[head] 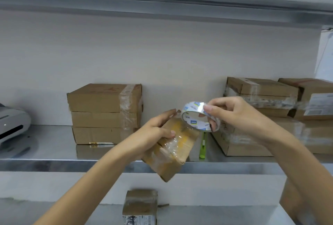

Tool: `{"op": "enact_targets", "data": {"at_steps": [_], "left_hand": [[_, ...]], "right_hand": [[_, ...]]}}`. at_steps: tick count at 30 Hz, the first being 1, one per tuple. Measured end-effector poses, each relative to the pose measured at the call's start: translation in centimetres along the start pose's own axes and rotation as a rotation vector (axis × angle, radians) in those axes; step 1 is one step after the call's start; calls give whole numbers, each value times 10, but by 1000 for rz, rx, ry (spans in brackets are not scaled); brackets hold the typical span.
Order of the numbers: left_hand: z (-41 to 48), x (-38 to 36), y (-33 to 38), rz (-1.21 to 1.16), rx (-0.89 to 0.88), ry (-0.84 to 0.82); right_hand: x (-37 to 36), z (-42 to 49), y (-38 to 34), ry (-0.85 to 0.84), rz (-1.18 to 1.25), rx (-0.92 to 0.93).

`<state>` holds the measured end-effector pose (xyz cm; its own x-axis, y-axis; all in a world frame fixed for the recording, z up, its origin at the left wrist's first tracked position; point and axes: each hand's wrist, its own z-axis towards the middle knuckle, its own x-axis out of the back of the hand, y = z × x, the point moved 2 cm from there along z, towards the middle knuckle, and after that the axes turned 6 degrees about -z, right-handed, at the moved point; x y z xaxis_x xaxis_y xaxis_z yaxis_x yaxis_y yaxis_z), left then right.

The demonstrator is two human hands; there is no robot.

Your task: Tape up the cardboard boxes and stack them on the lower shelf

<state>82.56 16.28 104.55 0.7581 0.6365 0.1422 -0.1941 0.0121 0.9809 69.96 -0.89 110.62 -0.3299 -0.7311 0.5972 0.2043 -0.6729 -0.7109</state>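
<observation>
My left hand (158, 131) grips a small cardboard box (173, 154), tilted in the air in front of the metal shelf edge (72, 165). Clear tape and yellow marks cover its top face. Just above the box's far end, my right hand (232, 114) holds a roll of clear tape (200, 116) by its rim, with a strip of tape running from the roll down onto the box. A small taped box (139, 206) stands on the lower shelf (216, 214) below.
A stack of three taped boxes (104, 114) sits on the middle shelf at left, and more boxes (261, 114) are piled at right. A green utility knife (202, 145) lies on the shelf between them. A white device (12, 123) sits at far left.
</observation>
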Motion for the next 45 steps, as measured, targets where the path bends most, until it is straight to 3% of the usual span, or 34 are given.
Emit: {"op": "enact_targets", "data": {"at_steps": [6, 10, 15, 22, 30, 38, 45], "left_hand": [[12, 9, 9, 409, 1, -100], [11, 10, -1, 395, 36, -77], [18, 15, -8, 539, 52, -33], [29, 18, -11, 528, 160, -16], [36, 17, -9, 661, 188, -62], [27, 0, 9, 1430, -4, -114], [26, -16, 16, 1437, -204, -146]], "right_hand": [[-21, 36, -18, -64, -41, 25], [-25, 51, -23, -66, -40, -29], [-13, 59, -29, -45, -78, -154], [7, 36, -6, -164, -373, -378], [-11, 28, 21, -171, -182, -516], [-16, 35, 25, -215, -116, -528], [-16, 32, 29, -216, 9, -532]]}}
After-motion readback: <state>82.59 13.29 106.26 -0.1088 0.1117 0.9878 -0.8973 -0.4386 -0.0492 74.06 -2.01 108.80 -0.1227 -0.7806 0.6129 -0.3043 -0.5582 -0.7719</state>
